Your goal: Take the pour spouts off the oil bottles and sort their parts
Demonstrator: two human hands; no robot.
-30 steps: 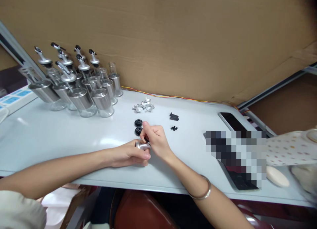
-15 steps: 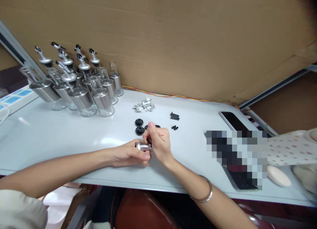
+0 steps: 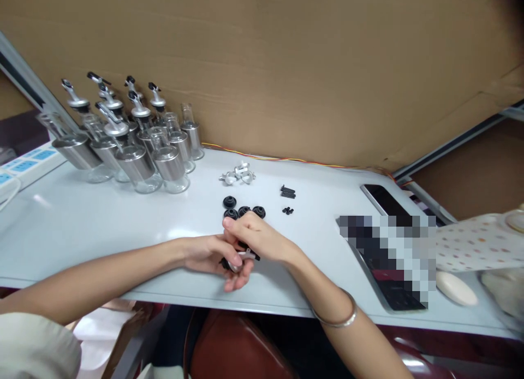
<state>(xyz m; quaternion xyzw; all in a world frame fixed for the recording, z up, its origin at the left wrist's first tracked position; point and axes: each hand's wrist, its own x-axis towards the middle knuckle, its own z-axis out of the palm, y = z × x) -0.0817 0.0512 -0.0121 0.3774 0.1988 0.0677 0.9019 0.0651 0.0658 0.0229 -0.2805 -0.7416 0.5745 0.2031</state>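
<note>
Near the front of the table, my left hand (image 3: 215, 254) holds a silver bottle pourer spout (image 3: 246, 254), with dark parts showing at both its ends. Curled over it from above is my right hand (image 3: 254, 234), closed, its fingertips near the left thumb. What the right fingers grip is hidden behind the hand. Just beyond lie several black ribbed stoppers (image 3: 230, 202), partly covered by the right hand. Silver spout pieces (image 3: 241, 174) rest in a small group farther back. To their right are black slim strips (image 3: 288, 191) and tiny black parts (image 3: 288, 210).
Several glass bottles with metal sleeves (image 3: 167, 160) stand at the back left, some topped with pourers. A white power strip (image 3: 28, 163) lies at the left edge. On the right are a phone (image 3: 387, 203), a partly blurred-out dark device (image 3: 399, 294) and a pale oval object (image 3: 456, 288).
The pourer spout has tilted and turned in my left hand, and its dark end now shows. My right hand has rolled over it, the thumb moving left. The left fingers have loosened.
</note>
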